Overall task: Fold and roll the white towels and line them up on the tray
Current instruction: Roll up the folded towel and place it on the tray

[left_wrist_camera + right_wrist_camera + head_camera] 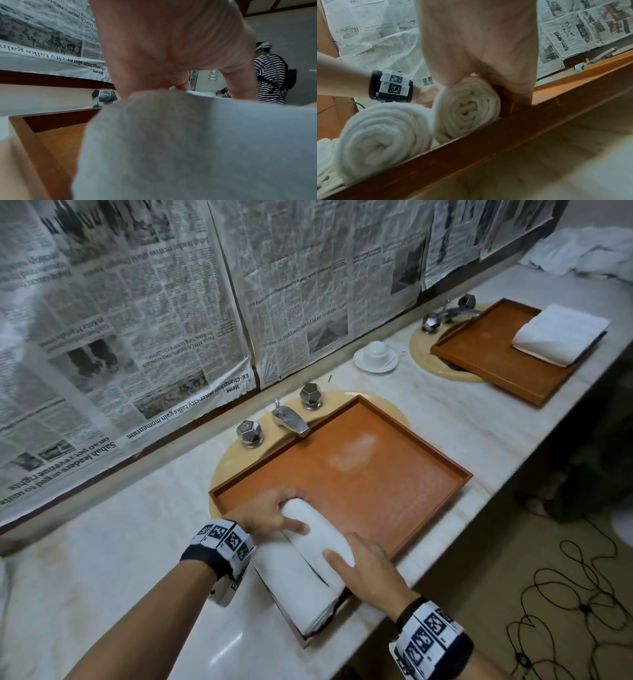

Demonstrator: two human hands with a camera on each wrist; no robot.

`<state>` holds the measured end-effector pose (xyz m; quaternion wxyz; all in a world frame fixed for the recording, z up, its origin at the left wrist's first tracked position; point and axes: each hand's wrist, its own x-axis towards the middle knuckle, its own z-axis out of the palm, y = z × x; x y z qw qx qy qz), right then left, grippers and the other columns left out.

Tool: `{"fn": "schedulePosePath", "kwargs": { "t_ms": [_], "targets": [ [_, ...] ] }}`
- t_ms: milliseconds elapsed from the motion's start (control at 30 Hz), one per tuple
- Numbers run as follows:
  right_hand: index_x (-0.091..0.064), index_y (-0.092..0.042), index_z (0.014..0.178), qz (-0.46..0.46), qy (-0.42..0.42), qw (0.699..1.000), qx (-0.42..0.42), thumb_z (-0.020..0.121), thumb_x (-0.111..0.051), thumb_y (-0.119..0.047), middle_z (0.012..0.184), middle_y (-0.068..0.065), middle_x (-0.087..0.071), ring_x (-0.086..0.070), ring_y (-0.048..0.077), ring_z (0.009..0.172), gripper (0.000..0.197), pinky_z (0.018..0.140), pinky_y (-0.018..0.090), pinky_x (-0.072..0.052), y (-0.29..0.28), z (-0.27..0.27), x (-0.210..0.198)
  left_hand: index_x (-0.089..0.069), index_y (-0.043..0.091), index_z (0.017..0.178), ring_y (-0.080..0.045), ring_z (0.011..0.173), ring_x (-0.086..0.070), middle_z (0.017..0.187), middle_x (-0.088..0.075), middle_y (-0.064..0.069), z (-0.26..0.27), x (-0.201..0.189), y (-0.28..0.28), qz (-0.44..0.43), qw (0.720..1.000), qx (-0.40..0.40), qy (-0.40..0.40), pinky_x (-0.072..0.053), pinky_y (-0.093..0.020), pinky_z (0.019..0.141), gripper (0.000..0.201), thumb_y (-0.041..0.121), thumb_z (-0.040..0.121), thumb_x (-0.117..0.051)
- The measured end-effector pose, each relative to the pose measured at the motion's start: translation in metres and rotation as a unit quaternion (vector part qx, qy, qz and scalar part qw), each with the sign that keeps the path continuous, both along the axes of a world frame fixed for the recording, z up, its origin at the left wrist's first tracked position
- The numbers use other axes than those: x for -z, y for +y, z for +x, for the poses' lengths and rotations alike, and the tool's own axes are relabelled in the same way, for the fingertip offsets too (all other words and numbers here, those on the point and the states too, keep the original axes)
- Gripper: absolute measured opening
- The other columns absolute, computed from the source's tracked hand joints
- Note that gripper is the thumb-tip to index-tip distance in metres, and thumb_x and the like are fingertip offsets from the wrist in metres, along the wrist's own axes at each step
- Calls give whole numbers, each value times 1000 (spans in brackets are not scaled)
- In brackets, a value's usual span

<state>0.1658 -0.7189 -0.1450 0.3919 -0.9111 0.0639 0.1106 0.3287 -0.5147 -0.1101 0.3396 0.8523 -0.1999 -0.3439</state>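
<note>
- A rolled towel (317, 534) lies at the near-left corner of the wooden tray (394, 446), touching a second roll (291, 583).
- Left hand (263, 517) cups its far end, thumb on top.
- Right hand (368, 571) curls over its near end.

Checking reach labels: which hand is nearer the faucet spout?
Left. The left hand holds the rolled towel's far end, toward the faucet spout; the right hand grips its near end.

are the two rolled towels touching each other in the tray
Touching. The right wrist view shows the spiral ends of the left rolled towel and the right rolled towel pressed side by side, no gap, against the tray wall.
</note>
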Motion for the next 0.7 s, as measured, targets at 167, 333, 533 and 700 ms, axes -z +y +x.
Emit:
{"fn": "schedulePosePath", "kwargs": {
  "t_ms": [167, 333, 533, 700],
  "targets": [
    [-60, -24, 110, 5, 17, 1000, -26, 82, -46, -72, 98, -9, -64, -62, 10, 88, 57, 79, 38, -56, -4, -2, -7, -55, 35, 138, -5, 109, -55, 125, -55, 19, -10, 5, 11, -7, 998, 10, -59, -43, -13, 81, 51, 43, 90, -70],
    [-52, -36, 119, 3, 2, 999, -54, 78, -55, -69, 105, -17, -58, -58, 3, 93, 53, 77, 34, -56, -6, -10, -5, -49, 34, 143, -2, 106, -56, 129, -58, 13, -16, 3, 15, 0, 996, 17, -92, -39, -7, 78, 53, 47, 94, -63],
    [-52, -31, 118, -10, -1, 999, -45, 76, -56, -66, 105, -14, -57, -57, 4, 93, 55, 76, 32, -56, -3, -14, -10, -43, 34, 146, -10, 100, -61, 122, -62, 6, -23, 1, 13, 18, 994, 26, -102, -52, -24, 83, 62, 54, 91, -63],
    [-53, -32, 120, 3, -1, 999, -48, 75, -58, -66, 106, -14, -59, -58, 3, 95, 57, 77, 31, -57, -4, -18, -15, -40, 31, 149, -1, 93, -59, 118, -62, 7, -26, -3, 10, 26, 995, 29, -89, -46, -15, 73, 68, 55, 90, -64]
  ]
}}
